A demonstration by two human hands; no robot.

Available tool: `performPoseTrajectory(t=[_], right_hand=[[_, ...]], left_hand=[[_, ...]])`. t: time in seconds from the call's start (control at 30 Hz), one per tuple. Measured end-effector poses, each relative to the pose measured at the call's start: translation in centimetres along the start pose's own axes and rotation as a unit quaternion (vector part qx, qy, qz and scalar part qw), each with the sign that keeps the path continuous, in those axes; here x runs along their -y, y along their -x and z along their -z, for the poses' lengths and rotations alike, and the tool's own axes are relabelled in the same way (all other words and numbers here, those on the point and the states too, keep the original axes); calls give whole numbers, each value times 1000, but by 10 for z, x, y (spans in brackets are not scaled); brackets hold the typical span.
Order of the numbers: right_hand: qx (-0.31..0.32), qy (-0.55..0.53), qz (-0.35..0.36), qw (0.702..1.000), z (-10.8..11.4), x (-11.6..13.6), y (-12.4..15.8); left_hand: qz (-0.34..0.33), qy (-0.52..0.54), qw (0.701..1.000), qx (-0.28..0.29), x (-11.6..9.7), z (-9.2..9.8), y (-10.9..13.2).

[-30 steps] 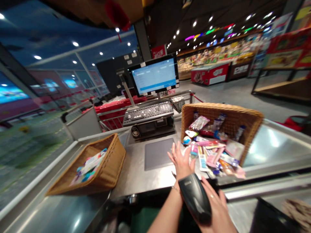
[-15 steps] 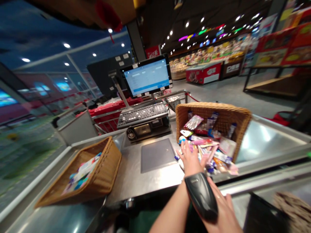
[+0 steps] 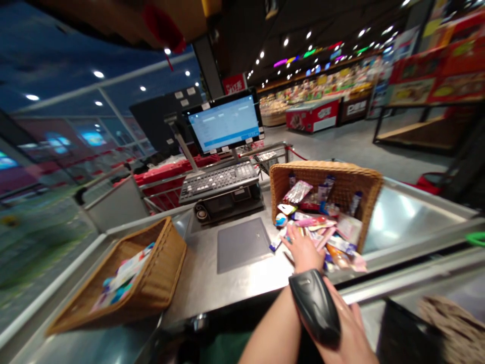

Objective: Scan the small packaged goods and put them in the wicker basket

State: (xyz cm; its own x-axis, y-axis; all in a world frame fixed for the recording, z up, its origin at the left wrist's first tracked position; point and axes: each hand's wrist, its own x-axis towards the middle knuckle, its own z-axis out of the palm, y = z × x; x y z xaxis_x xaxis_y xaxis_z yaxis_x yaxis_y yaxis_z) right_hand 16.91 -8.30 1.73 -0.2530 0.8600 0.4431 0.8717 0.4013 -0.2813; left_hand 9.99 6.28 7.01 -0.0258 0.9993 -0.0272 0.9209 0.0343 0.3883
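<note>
My left hand (image 3: 306, 251) reaches forward onto a heap of small colourful packets (image 3: 333, 235). Its fingers lie stretched over them, holding nothing that I can see. The packets spill from a wicker basket (image 3: 366, 177) tipped on its side on the steel counter (image 3: 206, 290). My right hand (image 3: 350, 331) is low and close to me, closed around a black handheld scanner (image 3: 314, 306) that lies across my left forearm.
A second wicker basket (image 3: 166, 275) with a few packets stands tilted at the left. A grey scan plate (image 3: 242, 242), a keyboard (image 3: 217, 179) and a lit till monitor (image 3: 223, 124) are in the middle. Red trolleys (image 3: 166, 177) and shop shelves lie behind.
My left hand has gone from raised with spread fingers beside the heap down onto the packets. The view has shifted slightly; the scanner stays in my right hand.
</note>
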Motion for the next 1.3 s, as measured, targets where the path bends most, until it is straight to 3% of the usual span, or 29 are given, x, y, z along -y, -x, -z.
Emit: performPoseTrajectory(t=[0.13,0.23,0.5,0.8,1.07,1.3], right_hand=[[3,-49,-32,998,0,8,0],[-33,-92,-85,992,0,19,-1],[-43,-120,-115,985,-1,33,-4],[-49,-107,-67,991,0,41,-9],[-26,-108,-50,992,-10,50,-8],[-19,-117,-22,993,-5,67,-9]], left_hand=[[5,36,999,-29,4,-2,-3],[-6,50,997,-63,12,-2,-3],[7,57,991,-121,57,6,7],[34,67,972,-222,104,29,35],[57,13,949,-311,140,49,58],[79,-15,927,-367,170,57,79]])
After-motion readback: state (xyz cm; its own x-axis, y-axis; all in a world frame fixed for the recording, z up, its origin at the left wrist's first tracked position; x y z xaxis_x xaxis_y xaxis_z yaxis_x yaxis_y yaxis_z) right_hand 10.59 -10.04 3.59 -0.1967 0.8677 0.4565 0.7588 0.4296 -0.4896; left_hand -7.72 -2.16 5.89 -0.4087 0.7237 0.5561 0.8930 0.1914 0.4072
